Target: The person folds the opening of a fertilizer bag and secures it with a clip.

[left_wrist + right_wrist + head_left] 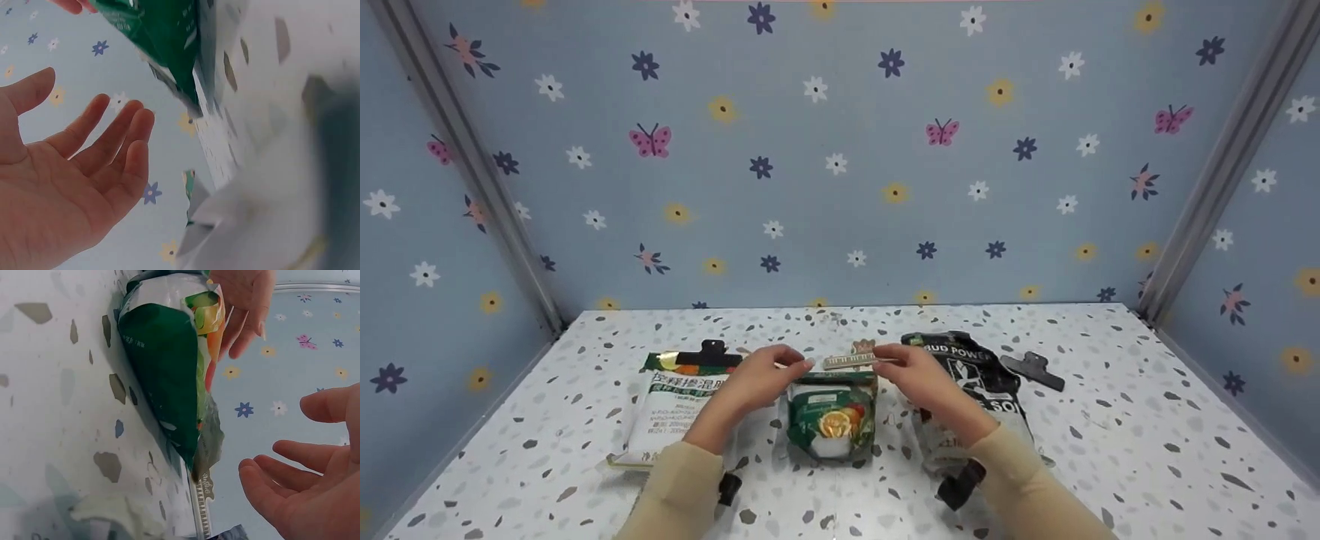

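A green bag point(831, 424) printed with fruit sits on the speckled table, its bulging end nearest me and its tapered end pointing to the back. Behind it lies a thin wood-coloured strip point(847, 361) with evenly spaced marks along it, like a ruler. My left hand point(761, 377) hovers above the bag's left side, its fingers point(121, 132) loosely bent and apart from anything. On the other side, my right hand point(921, 381) is held over the strip's right end in the head view. The right wrist view shows nothing within its relaxed fingers point(287, 472).
To the left lies a white printed bag point(660, 412) with a black clip point(709, 354) at its top. A black soil bag point(960, 367) lies to the right, partly behind my right forearm. Beside it rests another black clip point(1035, 370). Flowered walls enclose the table.
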### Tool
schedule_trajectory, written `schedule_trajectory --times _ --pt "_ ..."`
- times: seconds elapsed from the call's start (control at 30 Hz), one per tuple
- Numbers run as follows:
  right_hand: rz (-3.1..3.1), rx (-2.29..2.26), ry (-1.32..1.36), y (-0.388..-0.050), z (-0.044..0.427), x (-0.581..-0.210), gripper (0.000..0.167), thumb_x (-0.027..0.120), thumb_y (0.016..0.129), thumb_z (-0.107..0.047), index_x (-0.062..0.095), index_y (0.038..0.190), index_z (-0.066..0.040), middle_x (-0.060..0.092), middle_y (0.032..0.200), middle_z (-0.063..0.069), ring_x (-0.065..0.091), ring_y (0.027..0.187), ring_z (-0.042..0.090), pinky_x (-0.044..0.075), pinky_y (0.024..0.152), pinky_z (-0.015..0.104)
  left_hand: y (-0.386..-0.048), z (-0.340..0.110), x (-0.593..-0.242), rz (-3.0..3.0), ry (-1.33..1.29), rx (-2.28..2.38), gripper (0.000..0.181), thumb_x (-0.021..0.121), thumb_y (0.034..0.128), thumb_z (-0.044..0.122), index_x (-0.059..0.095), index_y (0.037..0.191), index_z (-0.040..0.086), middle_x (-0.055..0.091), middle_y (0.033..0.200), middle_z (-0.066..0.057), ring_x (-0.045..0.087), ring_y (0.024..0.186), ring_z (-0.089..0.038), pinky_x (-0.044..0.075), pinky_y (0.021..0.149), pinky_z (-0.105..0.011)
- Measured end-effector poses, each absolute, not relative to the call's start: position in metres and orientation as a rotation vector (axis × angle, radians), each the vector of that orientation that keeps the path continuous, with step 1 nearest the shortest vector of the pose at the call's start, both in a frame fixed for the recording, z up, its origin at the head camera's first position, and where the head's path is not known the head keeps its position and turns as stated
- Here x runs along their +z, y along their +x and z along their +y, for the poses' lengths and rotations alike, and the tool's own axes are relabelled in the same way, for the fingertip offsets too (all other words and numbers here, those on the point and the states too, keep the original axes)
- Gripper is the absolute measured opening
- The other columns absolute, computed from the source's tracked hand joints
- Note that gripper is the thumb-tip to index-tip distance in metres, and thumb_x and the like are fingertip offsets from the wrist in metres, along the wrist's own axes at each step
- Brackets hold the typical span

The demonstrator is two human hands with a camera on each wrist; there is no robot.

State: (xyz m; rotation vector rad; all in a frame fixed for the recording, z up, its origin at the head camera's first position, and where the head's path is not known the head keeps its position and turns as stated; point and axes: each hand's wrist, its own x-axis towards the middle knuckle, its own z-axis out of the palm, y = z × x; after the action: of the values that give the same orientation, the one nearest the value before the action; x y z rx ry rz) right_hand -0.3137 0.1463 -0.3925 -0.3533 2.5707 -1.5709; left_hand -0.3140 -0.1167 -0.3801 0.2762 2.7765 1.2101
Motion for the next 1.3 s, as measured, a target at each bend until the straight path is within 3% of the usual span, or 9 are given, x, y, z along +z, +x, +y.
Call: schedule_trajectory --times 0.3,0.43,0.57,0.73,0.9,1.03,1.2,1.3 --pt "2.525 -1.462 -0.282 -0.316 0.147 -0.407 0.058 0.06 0.099 -0.027 0.042 0.151 -0.008 0.042 0.153 0.011 0.041 0.137 0.034 0.03 0.112 0.053 -0.312 -0.118 -0.388 2.729 0.169 1.228 0.061 0.057 0.0988 0.048 0.049 0.143 0.007 0.046 0.147 -0.018 0.046 0.131 -0.039 0.038 0.104 -0.057" --pt "2.422 -1.541 -0.288 -0.318 0.148 -0.41 0.063 0.061 0.098 -0.023 0.036 0.153 -0.007 0.041 0.152 0.018 0.058 0.113 0.034 0.045 0.099 0.052 -0.313 -0.118 -0.388 2.689 0.136 1.252 0.062 0.057 0.0996 0.046 0.046 0.145 0.004 0.042 0.149 -0.022 0.045 0.132 -0.04 0.037 0.106 -0.056" --pt "2.365 -1.602 -0.293 -0.32 0.148 -0.411 0.063 0.061 0.098 -0.019 0.035 0.153 -0.005 0.042 0.149 0.021 0.062 0.091 0.029 0.052 0.084 0.044 -0.315 -0.117 -0.389 2.61 0.101 1.321 0.063 0.057 0.0999 0.044 0.044 0.145 0.002 0.043 0.148 -0.023 0.057 0.117 -0.035 0.048 0.095 -0.048" --pt "2.337 -1.663 -0.273 -0.32 0.147 -0.412 0.061 0.061 0.097 -0.015 0.037 0.152 -0.005 0.044 0.148 0.019 0.063 0.095 0.03 0.052 0.086 0.043 -0.317 -0.115 -0.391 2.53 0.089 1.407 0.065 0.06 0.0994 0.041 0.041 0.146 0.0 0.042 0.148 -0.023 0.063 0.098 -0.027 0.053 0.087 -0.04" --pt "2.33 -1.708 -0.244 -0.32 0.147 -0.415 0.061 0.062 0.095 -0.013 0.04 0.151 -0.006 0.043 0.149 0.02 0.062 0.108 0.029 0.052 0.091 0.042 -0.316 -0.115 -0.395 2.49 0.068 1.477 0.066 0.06 0.1001 0.036 0.037 0.149 -0.001 0.04 0.148 -0.025 0.064 0.101 -0.027 0.051 0.092 -0.043" --pt "2.344 -1.741 -0.23 -0.321 0.147 -0.416 0.061 0.064 0.092 -0.009 0.042 0.149 -0.005 0.044 0.149 0.02 0.063 0.108 0.029 0.051 0.093 0.045 -0.318 -0.118 -0.398 2.485 0.075 1.544 0.06 0.058 0.1013 0.029 0.036 0.15 0.001 0.037 0.151 -0.024 0.062 0.1 -0.027 0.05 0.09 -0.045" --pt "2.404 -1.767 -0.234 -0.322 0.148 -0.411 0.062 0.067 0.089 -0.002 0.046 0.147 -0.008 0.049 0.146 0.016 0.063 0.093 0.018 0.053 0.071 0.035 -0.321 -0.121 -0.394 2.525 0.109 1.589 0.055 0.055 0.1004 0.019 0.037 0.15 0.006 0.035 0.154 -0.021 0.063 0.096 -0.027 0.051 0.086 -0.049" --pt "2.416 -1.794 -0.234 -0.322 0.149 -0.408 0.061 0.068 0.088 0.001 0.049 0.145 -0.011 0.053 0.142 0.011 0.062 0.092 0.023 0.048 0.06 0.031 -0.321 -0.122 -0.391 2.574 0.144 1.596 0.054 0.055 0.0981 0.012 0.039 0.15 0.007 0.04 0.152 -0.019 0.064 0.091 -0.025 0.052 0.081 -0.047"
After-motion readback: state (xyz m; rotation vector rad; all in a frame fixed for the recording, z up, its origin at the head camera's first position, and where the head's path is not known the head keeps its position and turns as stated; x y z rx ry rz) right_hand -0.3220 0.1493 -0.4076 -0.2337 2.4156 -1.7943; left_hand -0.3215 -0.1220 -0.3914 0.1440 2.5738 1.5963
